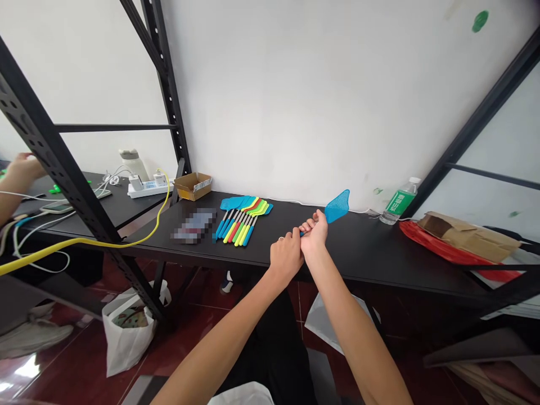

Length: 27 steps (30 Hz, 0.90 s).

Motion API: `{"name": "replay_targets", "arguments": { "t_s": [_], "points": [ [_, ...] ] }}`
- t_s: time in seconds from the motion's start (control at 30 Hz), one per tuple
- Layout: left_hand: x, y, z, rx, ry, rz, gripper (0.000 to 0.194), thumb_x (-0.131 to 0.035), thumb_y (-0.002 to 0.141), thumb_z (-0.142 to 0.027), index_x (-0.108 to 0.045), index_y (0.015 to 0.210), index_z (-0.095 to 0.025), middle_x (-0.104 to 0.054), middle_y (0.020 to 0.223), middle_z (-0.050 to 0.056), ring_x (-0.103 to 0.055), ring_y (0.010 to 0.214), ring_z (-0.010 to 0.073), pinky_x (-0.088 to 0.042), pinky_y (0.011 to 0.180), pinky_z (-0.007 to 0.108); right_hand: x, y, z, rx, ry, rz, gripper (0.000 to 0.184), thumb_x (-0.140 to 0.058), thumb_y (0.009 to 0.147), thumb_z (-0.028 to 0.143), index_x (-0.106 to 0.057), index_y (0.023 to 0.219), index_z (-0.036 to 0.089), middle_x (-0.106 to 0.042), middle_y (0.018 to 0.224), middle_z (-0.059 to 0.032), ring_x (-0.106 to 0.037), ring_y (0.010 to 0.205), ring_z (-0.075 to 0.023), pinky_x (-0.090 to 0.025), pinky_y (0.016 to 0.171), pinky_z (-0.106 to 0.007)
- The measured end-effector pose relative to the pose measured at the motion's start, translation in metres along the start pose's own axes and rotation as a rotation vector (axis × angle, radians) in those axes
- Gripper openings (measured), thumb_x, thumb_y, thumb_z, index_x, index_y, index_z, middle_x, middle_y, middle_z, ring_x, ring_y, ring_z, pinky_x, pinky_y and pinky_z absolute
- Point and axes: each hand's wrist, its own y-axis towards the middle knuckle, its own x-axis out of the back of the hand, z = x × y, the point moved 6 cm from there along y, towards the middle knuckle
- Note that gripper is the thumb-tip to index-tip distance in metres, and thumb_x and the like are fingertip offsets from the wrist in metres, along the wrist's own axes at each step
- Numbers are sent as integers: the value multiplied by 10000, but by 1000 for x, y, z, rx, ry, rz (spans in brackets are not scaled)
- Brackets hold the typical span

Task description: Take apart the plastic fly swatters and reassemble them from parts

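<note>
Both hands grip one blue fly swatter [337,206] above the black table [358,253]. My left hand [287,254] is closed around the lower part of its handle, which the fingers mostly hide. Just above, my right hand [315,232] is wrapped round the shaft below the mesh head, which points up and to the right. Left of my hands, several fly swatters [243,219] lie in an overlapping row, with blue, yellow, green and red handles.
A pixelated dark item [194,226] and a small open cardboard box [193,186] lie left. At right stand a water bottle [400,201] and a brown paper package [468,236] on red wrapping. A yellow cable [156,225] crosses the left frame post. Another person's hand [25,169] is far left.
</note>
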Motion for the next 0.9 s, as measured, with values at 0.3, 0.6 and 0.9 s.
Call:
{"name": "replay_targets", "arguments": {
  "t_s": [0.3,0.6,0.9],
  "points": [
    [-3,0,20,77,-146,85,149,-493,895,-277,-619,875,-200,-698,866,125,-687,844,292,-437,669,326,1,-2,-6,7,-105,120,510,-604,822,692,-358,747,251,-109,448,156,-97,350,-66,-163,320,-216],
    [7,-8,29,-28,-775,325,314,-578,754,-232,-341,550,-201,-312,502,-62,-331,462,79,-243,482,251,-17,-31,-11,-106,-80,304,446,-631,859,607,-396,760,241,-115,428,159,-54,367,-63,-118,325,-195],
    [15,-45,20,284,-1314,914,541,-739,717,-320,-219,597,-231,-208,447,-119,-123,382,26,-77,345,187,-27,-63,-1,-214,-86,544,472,-573,901,603,-309,730,252,-74,433,155,25,400,-67,-89,330,-178]
  ]
}}
